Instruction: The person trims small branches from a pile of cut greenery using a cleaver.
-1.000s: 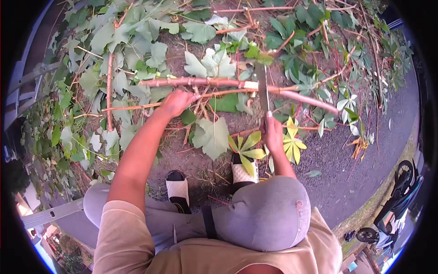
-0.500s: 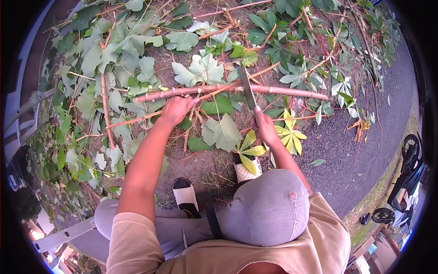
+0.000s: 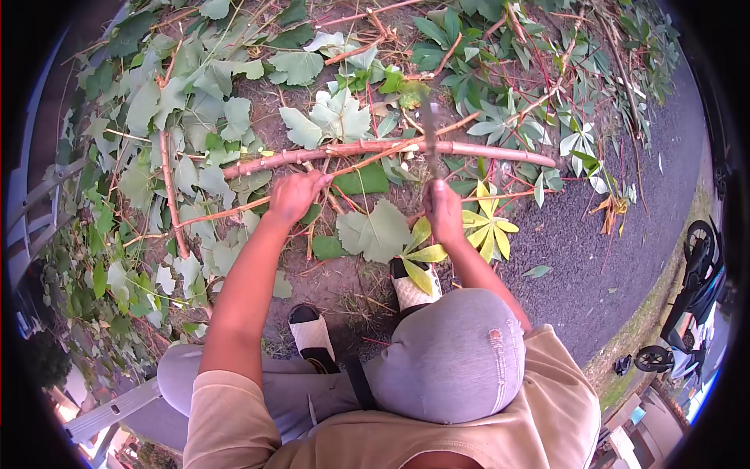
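Head view: a thin orange-brown branch [image 3: 234,210] is clamped in the left hand [image 3: 297,195] and crosses a thick pinkish-brown branch [image 3: 500,152] above leaf-strewn soil [image 3: 308,270]. A long metal blade [image 3: 430,137] (blurred towards its tip) is gripped by the closed right hand [image 3: 444,209] and seen over both branches; whether either is touched cannot be told.
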Motion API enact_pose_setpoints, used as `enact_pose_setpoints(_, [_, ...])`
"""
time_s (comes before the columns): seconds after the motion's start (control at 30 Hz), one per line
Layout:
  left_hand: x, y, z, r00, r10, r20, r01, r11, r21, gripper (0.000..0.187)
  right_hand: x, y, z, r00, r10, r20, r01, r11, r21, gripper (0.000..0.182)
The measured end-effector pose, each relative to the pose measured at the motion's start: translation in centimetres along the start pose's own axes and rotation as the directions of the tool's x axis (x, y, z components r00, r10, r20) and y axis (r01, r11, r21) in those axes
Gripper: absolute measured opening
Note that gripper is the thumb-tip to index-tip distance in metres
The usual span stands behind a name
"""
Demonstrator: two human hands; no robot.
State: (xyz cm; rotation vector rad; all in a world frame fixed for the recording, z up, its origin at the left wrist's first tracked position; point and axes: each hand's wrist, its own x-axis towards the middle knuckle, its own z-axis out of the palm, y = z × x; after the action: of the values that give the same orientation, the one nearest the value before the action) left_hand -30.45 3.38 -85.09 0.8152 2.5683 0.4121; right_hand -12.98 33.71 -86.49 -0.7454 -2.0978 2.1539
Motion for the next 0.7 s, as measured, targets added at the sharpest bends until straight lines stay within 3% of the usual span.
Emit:
enact_pose_setpoints(0.03, [0.0,-0.2,0.1,0.999,-0.017,-0.028,0.017,1.0,0.005,0.045,0.6,2.6,-0.2,0.918,0.377,0.12,-0.378,0.926,-0.014,0.065])
enact_pose_setpoints(0.1, [0.3,-0.7,1.2,0.997,-0.018,-0.072,0.024,0.997,0.079,0.046,1.7,1.9,0.4,0.944,0.32,0.079,-0.325,0.945,0.049,0.059])
enact_pose_setpoints(0.13, [0.4,-0.9,0.9,0.997,0.031,-0.072,-0.029,0.999,0.033,0.047,1.9,-1.9,1.1,0.934,0.349,0.076,-0.356,0.927,0.121,0.058])
enact_pose_setpoints(0.17, [0.4,-0.7,0.8,1.0,-0.013,-0.02,0.015,0.998,0.056,0.047,1.7,-5.9,1.5,0.917,0.396,0.056,-0.399,0.895,0.198,0.058])
enact_pose_setpoints(0.27, [0.8,-0.6,0.7,0.999,-0.006,-0.036,0.009,0.997,0.073,0.047,2.4,-13.3,0.6,0.991,0.122,0.06,-0.134,0.953,0.272,0.066])
enact_pose_setpoints(0.33, [0.5,-0.4,0.9,0.999,0.003,-0.043,-0.001,0.999,0.045,0.046,2.2,-17.0,0.1,0.992,-0.115,-0.049,0.125,0.935,0.333,0.07])
enact_pose_setpoints(0.37, [0.3,-0.3,0.9,0.999,-0.003,-0.037,0.004,0.999,0.037,0.046,2.3,-17.6,-0.2,0.968,-0.235,-0.089,0.251,0.901,0.353,0.07])
enact_pose_setpoints(0.4, [0.3,-0.2,0.7,1.0,-0.023,-0.004,0.023,1.0,0.019,0.047,2.3,-17.1,-0.1,0.97,-0.229,-0.085,0.245,0.905,0.347,0.07])
enact_pose_setpoints(0.47, [0.1,-0.3,0.8,0.999,-0.033,0.024,0.033,0.999,-0.004,0.046,2.4,-14.8,0.8,0.914,-0.376,-0.149,0.403,0.878,0.258,0.071])
enact_pose_setpoints(0.53, [0.0,-0.6,1.3,1.0,-0.017,-0.002,0.017,1.0,0.018,0.046,2.0,-7.8,1.3,0.991,-0.129,-0.034,0.133,0.976,0.172,0.067])
enact_pose_setpoints(0.57, [0.0,-0.7,1.5,1.0,-0.003,-0.022,0.004,0.999,0.043,0.046,2.3,-2.4,0.9,0.998,0.064,0.019,-0.063,0.994,-0.088,0.061])
enact_pose_setpoints(0.6, [-0.1,-1.0,1.6,0.999,0.007,-0.032,-0.006,1.0,0.015,0.044,2.5,-0.8,0.6,0.87,0.48,0.112,-0.477,0.877,-0.059,0.061])
enact_pose_setpoints(0.63, [0.3,-1.2,1.6,0.999,0.007,-0.043,-0.006,1.0,0.018,0.044,2.6,-2.4,0.5,0.875,0.471,0.115,-0.467,0.882,-0.061,0.061])
enact_pose_setpoints(0.7, [-0.4,-1.8,2.0,0.977,0.128,-0.171,-0.129,0.992,0.005,0.042,1.9,-7.8,0.9,0.798,0.584,0.146,-0.601,0.789,0.128,0.057])
